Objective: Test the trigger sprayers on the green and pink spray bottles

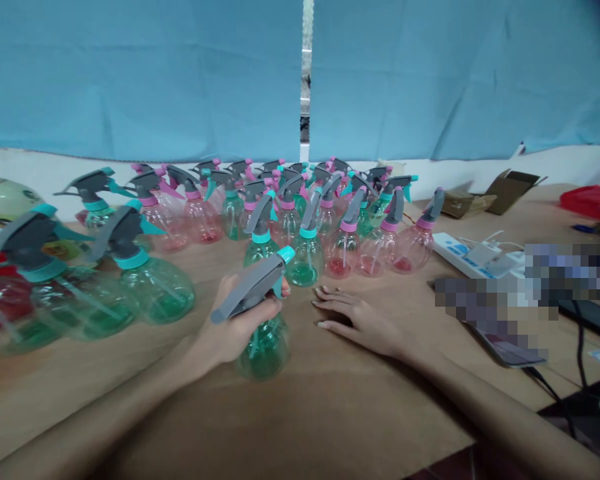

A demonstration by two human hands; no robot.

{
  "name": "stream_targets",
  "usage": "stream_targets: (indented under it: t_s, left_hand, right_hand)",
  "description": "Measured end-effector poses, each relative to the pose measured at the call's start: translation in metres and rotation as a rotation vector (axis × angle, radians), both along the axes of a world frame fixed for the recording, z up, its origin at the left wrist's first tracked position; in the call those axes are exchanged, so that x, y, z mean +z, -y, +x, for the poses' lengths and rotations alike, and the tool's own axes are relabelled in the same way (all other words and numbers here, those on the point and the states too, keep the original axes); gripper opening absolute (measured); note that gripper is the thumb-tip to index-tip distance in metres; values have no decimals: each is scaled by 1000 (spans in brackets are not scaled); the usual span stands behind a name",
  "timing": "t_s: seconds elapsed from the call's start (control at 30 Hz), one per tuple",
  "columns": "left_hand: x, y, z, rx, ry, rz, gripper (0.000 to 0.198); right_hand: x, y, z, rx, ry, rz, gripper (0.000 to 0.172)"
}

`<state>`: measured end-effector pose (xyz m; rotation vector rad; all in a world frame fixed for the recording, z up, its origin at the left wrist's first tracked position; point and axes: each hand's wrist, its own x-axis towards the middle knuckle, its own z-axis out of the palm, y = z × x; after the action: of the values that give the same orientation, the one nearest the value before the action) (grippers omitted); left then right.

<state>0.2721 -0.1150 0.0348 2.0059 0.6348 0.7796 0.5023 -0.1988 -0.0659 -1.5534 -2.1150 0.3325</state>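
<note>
Brown table [330, 413] crowded w/ pink spray bottles [200, 220] at far side, green spray bottles [155, 290] at left, all w/ grey triggers. White power strip [460, 257] w/ plugs at right, cardboard box [513, 189] behind it, red tray [593, 200] by far right edge. Blue curtain [140, 73] across bkgd

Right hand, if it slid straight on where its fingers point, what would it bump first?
Probably the green spray bottle that the left hand holds; the right hand, flat on the table, aims there. Depth is unclear.

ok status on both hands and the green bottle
Left hand gripping green spray bottle at its neck. Right hand open, flat on table. Rows of bottles close behind.
</note>
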Motion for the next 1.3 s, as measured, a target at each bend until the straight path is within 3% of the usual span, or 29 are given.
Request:
stream_targets:
  t_s: [0.27,0.4,0.9,1.07,1.3]
  left_hand:
    - [-1,1,6,175,-55,71,16]
    - [1,3,8,195,-78,79,14]
    - [2,2,7,121,-45,65,14]
    - [5,1,7,86,-107,93,27]
    - [3,5,1,-28,-83,-16,48]
  right_hand:
    - [0,0,0,-1,-14,0,45]
    - [1,0,0,-2,-9,0,45]
    - [1,1,-1,-4,-32,5,44]
    - [4,1,-3,2,-16,9,43]
    - [3,1,-3,4,13,25,45]
